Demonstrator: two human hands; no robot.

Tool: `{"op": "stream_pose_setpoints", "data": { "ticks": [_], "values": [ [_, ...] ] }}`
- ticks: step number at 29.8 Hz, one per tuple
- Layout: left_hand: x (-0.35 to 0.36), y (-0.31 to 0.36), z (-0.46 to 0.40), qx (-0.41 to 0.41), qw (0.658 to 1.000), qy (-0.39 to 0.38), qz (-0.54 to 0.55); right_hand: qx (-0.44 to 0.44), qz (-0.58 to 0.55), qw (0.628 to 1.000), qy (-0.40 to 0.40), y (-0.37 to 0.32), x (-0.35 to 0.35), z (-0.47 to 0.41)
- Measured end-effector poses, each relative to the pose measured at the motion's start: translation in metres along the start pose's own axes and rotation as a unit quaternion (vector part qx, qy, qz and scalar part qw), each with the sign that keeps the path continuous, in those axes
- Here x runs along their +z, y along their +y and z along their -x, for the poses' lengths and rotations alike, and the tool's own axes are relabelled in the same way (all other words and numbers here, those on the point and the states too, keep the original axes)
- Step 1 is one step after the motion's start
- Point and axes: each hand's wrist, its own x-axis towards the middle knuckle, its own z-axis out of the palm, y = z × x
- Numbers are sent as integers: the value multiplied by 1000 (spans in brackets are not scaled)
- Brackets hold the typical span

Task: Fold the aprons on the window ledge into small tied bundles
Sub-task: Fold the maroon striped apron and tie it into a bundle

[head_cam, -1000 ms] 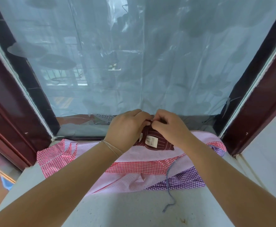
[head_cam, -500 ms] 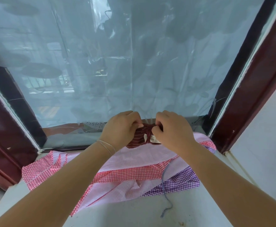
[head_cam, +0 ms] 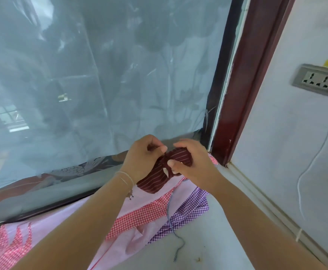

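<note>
Window ledge (head_cam: 208, 248): both hands (head_cam: 143, 159) (head_cam: 193, 162) pinch a maroon striped bundle (head_cam: 155, 181), fingertips hiding its tie.

Maroon bundle (head_cam: 160, 175) now cinched at mid-length, lifted rightward.

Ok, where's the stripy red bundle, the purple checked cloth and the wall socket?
Bundle (head_cam: 153, 182), head view, its lower striped end.
Purple cloth (head_cam: 188, 213), head view, middle of the checked part.
Socket (head_cam: 319, 79), head view, its front face.

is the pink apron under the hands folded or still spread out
Spread out: the pink apron with red gingham trim lies flat along the grey window ledge, unbundled.
</note>
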Motion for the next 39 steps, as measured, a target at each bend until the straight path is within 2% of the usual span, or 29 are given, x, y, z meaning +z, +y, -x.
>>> {"op": "stream_pose_setpoints", "data": {
  "ticks": [4,6,10,12,14,18,19,21,23,24,26,28,30,33,35,37,39],
  "values": [
    [26,26,-18,31,998,-44,24,-11,-51,998,43,20,-33,7],
    [43,44,-30,41,996,-76,21,16,-33,996,77,27,-60,8],
    [59,68,-49,9,988,-146,43,76,-26,982,169,44,-112,7],
    [72,89,-53,-19,971,-189,148,103,-54,968,222,48,-144,7],
    [88,106,-53,-48,939,-189,285,109,-73,958,254,47,-166,4],
    [122,150,-65,9,900,-82,427,110,-94,947,288,44,-197,0],
    [127,159,-68,18,891,-68,448,112,-67,949,286,42,-201,2],
    [134,187,-76,43,889,-50,454,121,115,936,309,39,-220,4],
    [143,216,-84,83,894,-38,439,53,280,878,384,35,-242,1],
    [146,232,-87,107,895,-37,432,14,300,862,408,29,-253,-1],
    [153,262,-92,167,889,-41,424,-4,274,867,416,27,-276,-2],
    [162,287,-98,221,891,-46,394,22,170,899,404,22,-302,-3],
    [169,315,-103,253,887,-56,381,40,79,905,416,20,-332,-6],
    [178,360,-109,277,872,-80,395,43,21,903,426,6,-376,-8],
    [179,387,-109,268,857,-121,424,32,-66,903,423,-11,-396,-6],
    [182,411,-107,264,837,-170,449,42,-131,885,444,-22,-416,0],
    [185,428,-105,280,827,-196,447,48,-90,869,484,-23,-434,1]
  ]
}}
